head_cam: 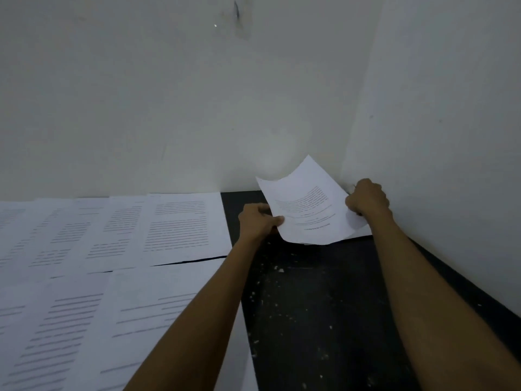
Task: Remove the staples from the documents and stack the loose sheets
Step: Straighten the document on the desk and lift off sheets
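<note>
**Holding a document up at the far corner of the bench**

Two pale walls (169, 108) meet behind a dark bench (324, 306). Loose sheets (112, 249) lie in overlapping rows across its left part. The document (307, 210) is raised and curling at the far right, near the wall corner, above a further sheet (363, 231) that lies flat. The left hand (258, 221) pinches its lower left edge, with the thumb on top of the page. The right hand (368, 200) is curled tight over its right edge. That hand's fingers (353, 206) are closed on the paper, and whether they also hold a tool cannot be told. The page spans the gap between the two hands, its far corner free and pointing at the wall. Small white scraps (277, 268) dot the bench nearer the viewer. No staple is visible, and it is probably under the right hand. The step appears to be freeing it. This is best done with the left hand bracing the sheets close to the bound corner while the right draws the staple straight out, so the paper does not tear
</note>
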